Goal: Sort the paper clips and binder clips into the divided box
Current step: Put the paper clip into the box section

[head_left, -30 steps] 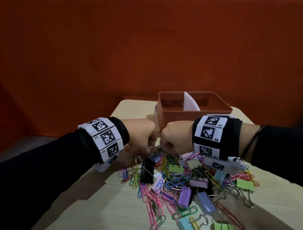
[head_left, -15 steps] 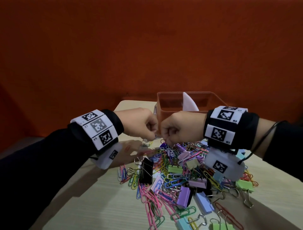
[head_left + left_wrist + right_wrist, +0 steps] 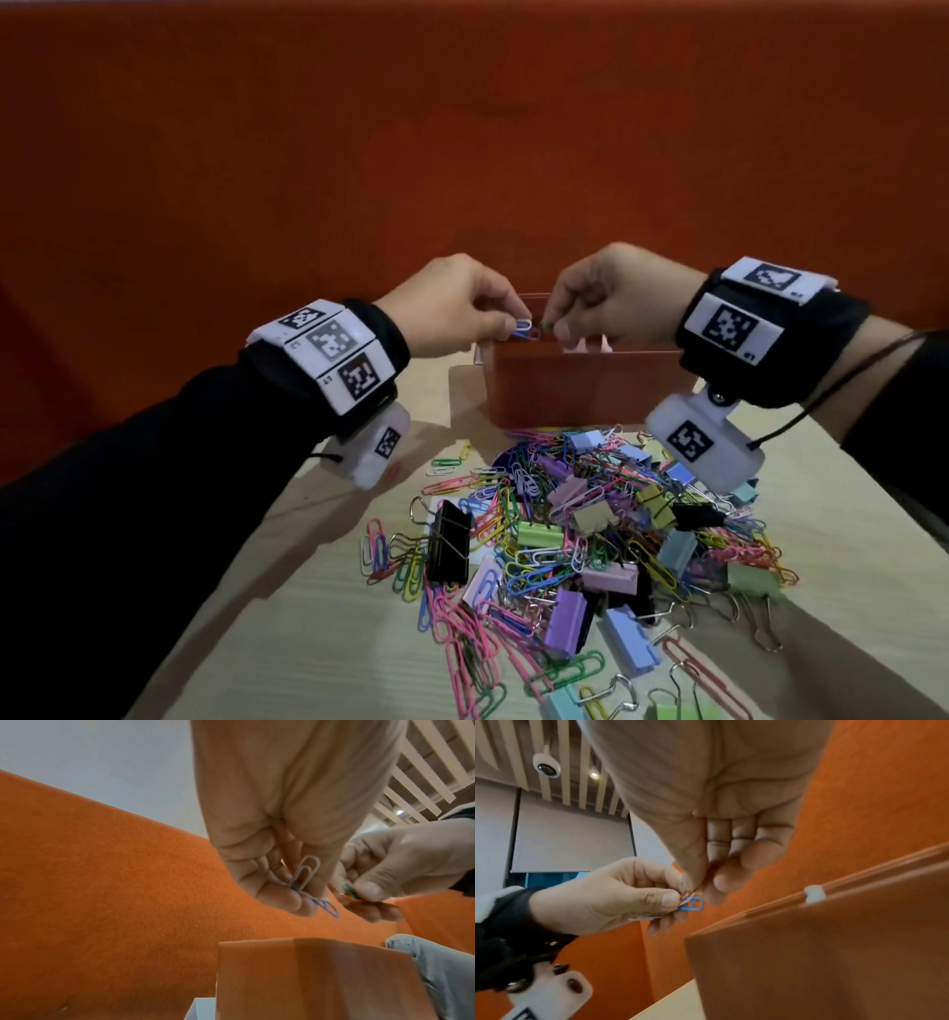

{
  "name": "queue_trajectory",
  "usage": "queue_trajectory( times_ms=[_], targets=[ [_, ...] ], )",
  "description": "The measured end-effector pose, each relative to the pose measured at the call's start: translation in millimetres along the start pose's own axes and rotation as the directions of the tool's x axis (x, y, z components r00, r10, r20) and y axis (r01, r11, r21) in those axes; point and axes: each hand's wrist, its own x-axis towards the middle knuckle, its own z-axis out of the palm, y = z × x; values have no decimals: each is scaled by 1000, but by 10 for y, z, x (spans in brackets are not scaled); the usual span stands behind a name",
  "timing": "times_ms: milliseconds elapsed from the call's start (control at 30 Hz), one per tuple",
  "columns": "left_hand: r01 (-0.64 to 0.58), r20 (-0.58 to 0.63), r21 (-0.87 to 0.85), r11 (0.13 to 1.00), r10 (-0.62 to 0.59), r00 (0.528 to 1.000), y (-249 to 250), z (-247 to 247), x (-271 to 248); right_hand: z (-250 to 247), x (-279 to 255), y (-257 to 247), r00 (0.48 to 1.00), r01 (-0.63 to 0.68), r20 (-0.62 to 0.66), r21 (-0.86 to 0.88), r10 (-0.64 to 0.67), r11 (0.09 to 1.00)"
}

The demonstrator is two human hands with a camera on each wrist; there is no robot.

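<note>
My left hand (image 3: 464, 303) hovers over the left end of the orange divided box (image 3: 580, 385) and pinches a few paper clips (image 3: 523, 328), white and blue (image 3: 308, 880) (image 3: 691, 903). Close beside it my right hand (image 3: 601, 298) pinches a small green paper clip (image 3: 349, 894) between thumb and fingers. The two hands nearly touch above the box's rim. A white divider (image 3: 814, 894) splits the box. A heap of coloured paper clips and binder clips (image 3: 590, 534) lies on the table in front of the box.
The light wooden table (image 3: 334, 642) has bare room at the front left. A large black binder clip (image 3: 451, 539) stands at the heap's left edge. An orange wall (image 3: 462, 154) rises right behind the box.
Both hands have risen from just above the heap to over the box's rim, carrying their pinched paper clips up and away from me.
</note>
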Motion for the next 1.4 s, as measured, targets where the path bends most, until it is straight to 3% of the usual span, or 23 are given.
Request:
queue_trajectory(
  times_ms=[133,300,500,600,733,867,967,1067,1400],
  targets=[
    [18,-94,-34,999,-21,995,70,52,151,-46,97,75,981,-65,-187,-103,45,993],
    [37,-94,-25,999,-40,995,56,141,253,1,126,128,977,-99,-204,-158,65,983],
    [73,-65,-73,995,-77,995,-45,132,220,57,56,72,974,-35,-223,-277,-29,960],
    [60,-125,-18,998,-62,990,-112,65,131,134,-18,-60,986,40,-138,-331,-90,943],
    [98,-139,-1,995,-97,986,-187,15,-35,379,-76,-186,989,147,83,-412,-123,899],
    [153,112,114,982,-166,980,-260,36,-202,571,-121,-268,930,303,327,-430,-167,850],
    [131,333,247,960,-211,919,-295,124,-320,666,-179,-382,851,431,492,-456,-182,779],
    [89,415,333,939,-231,880,-276,234,-405,743,-222,-461,816,485,548,-473,-186,736],
    [-99,462,498,861,-167,871,-159,357,-423,903,-193,-496,797,505,582,-490,-165,710]
  ],
)
